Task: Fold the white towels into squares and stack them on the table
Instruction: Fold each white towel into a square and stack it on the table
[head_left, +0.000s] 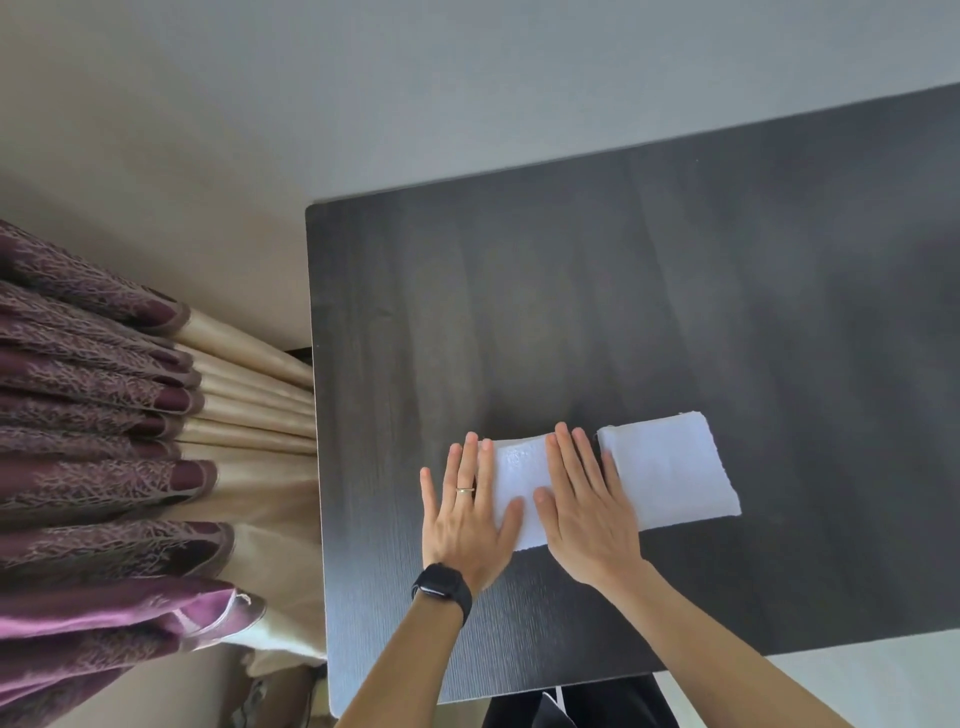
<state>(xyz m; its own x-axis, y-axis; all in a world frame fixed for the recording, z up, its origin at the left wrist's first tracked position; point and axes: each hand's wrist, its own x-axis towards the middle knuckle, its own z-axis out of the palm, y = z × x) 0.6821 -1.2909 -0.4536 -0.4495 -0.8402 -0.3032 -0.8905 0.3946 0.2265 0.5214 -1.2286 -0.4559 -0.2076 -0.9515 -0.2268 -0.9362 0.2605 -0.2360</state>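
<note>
White cloth, two pieces, lies on the near part of a dark wood-grain surface (571, 286). The first towel (519, 467) is under both hands. The second towel (670, 473) is already folded to a rough square and lies just beside it on the right, with a narrow gap between them. They are not stacked.

The left-hand grip (467, 519) is spread flat with straight fingers. It presses the left edge of the first towel, and the outer fingers rest on bare surface. The right-hand grip (587, 509) is also spread flat and pinches nothing. It presses the right half of the same towel, with its fingers beside the gap. Whether its outer edge touches the second towel cannot be told. A ring (465, 489) and a dark watch (441, 584) are on the left hand and wrist. A purple and cream curtain (104, 415) hangs beside the left edge of the surface.

Assessment: the step in hand appears to be flattening the last fold, and stacking is not yet done.

Risks noted:
- The surface looks smooth, so sideways pressure could slide the towel instead of creasing it.
- The folded layers may spring open on release if the crease is weak.
- A sweep of the right hand could push the second towel askew.
- A lift by one edge could let the layers fall open and leave the stack uneven.
</note>
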